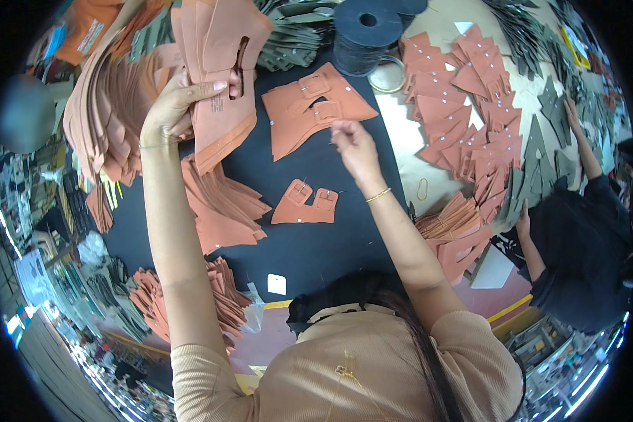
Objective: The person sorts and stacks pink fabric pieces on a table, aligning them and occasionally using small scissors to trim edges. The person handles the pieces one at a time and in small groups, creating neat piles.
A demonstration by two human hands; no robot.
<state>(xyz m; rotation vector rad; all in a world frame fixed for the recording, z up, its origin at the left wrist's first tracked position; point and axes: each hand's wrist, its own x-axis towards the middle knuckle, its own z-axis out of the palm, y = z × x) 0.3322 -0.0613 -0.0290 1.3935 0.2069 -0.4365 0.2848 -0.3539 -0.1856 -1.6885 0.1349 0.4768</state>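
Observation:
My left hand [172,105] is raised at the upper left, closed on a few salmon leather pieces [214,53] with cut-out slots, thumb on top. Fingers curled together, my right hand [359,155] hovers at the lower right edge of a flat orange leather piece [292,116] with two covered buckles. What those fingers hold, if anything, is too small to make out. Nearer me lies a smaller leather piece [302,211] with two buckles and loose thread ends. Beside my left forearm, a fanned stack of orange leather pieces [221,211] rests on the black work mat [352,246].
A black thread spool [362,42] and a tape roll [387,76] stand at the back. Rows of orange pieces [443,98] cover the right side. Beyond them, a co-worker in dark clothes [577,246] reaches over dark green pieces [534,165]. A white tag [276,284] lies near me.

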